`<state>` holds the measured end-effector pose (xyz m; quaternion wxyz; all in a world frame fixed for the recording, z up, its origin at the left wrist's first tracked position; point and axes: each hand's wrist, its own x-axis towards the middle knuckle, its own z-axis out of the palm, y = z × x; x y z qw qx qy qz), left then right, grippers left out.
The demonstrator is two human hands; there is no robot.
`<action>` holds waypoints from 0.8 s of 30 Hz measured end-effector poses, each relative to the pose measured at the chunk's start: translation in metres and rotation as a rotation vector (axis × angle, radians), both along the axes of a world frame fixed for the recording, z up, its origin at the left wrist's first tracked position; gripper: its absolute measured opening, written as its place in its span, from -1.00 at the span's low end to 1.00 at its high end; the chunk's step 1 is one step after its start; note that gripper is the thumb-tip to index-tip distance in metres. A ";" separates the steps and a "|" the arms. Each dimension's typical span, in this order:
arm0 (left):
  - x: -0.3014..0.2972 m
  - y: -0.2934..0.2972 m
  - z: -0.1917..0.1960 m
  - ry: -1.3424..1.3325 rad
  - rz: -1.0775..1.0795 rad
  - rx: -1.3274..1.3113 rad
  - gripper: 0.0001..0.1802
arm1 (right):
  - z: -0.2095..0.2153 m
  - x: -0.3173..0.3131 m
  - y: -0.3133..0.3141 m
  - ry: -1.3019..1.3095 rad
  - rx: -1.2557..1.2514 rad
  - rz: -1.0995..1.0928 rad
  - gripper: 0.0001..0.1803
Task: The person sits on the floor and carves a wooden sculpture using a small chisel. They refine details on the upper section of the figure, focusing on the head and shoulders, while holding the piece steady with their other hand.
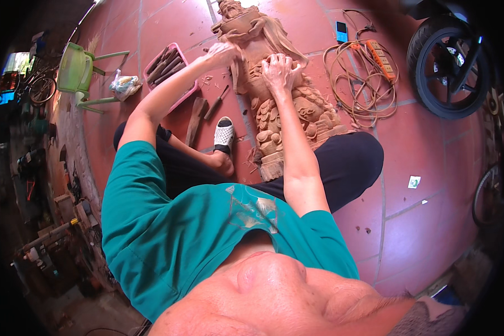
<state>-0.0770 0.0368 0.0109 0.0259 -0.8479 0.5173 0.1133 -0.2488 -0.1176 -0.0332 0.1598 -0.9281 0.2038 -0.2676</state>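
Observation:
A long brown wood carving (305,106) lies on the floor in front of me, its figure's head at the far end and its base close to my legs. My left hand (222,55) is at the carving's left edge, fingers curled; what they hold, if anything, is hidden. Over the middle of the carving, my right hand (280,73) presses down with bent, closed fingers. Whatever is under them does not show. Left of the carving lie a slim chisel-like tool (217,102) and a wooden block (196,120).
A pink basket (180,99) holds several dark tools. Behind it are a plastic bag (124,85) and a green chair (75,70). To the right lie an orange power strip (382,60), a coiled cord (347,84) and a phone (341,32), near a motorbike wheel (448,67).

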 end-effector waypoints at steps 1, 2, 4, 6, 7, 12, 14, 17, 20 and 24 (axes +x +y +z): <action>-0.007 0.002 0.001 0.069 -0.055 -0.011 -0.64 | 0.000 0.000 0.001 0.009 0.011 0.008 -0.73; -0.012 0.004 0.003 0.140 -0.111 -0.022 -0.65 | 0.000 0.001 0.001 0.019 0.020 0.014 -0.73; -0.015 0.002 0.010 0.159 -0.088 -0.049 -0.70 | 0.000 -0.001 -0.001 0.021 0.025 0.015 -0.73; -0.001 -0.008 0.020 0.006 0.139 -0.086 -0.71 | -0.001 -0.003 -0.002 0.025 0.033 0.005 -0.72; 0.013 -0.004 0.021 -0.078 0.269 -0.100 -0.71 | 0.001 -0.001 0.002 0.021 0.042 0.009 -0.72; 0.027 0.005 -0.012 -0.248 0.185 -0.174 -0.65 | 0.006 0.001 0.004 0.033 0.025 0.028 -0.71; 0.018 0.023 -0.022 -0.194 0.059 -0.242 -0.59 | 0.006 0.002 0.012 0.018 0.041 0.037 -0.72; -0.036 -0.003 0.003 0.003 0.025 -0.009 -0.55 | 0.000 -0.005 -0.006 0.033 0.044 0.001 -0.73; -0.042 0.018 -0.007 0.205 -0.133 0.114 -0.61 | 0.006 0.002 0.002 0.020 0.024 0.035 -0.73; -0.021 0.011 0.007 0.195 0.261 -0.211 -0.62 | -0.003 -0.003 -0.006 0.041 0.026 0.003 -0.71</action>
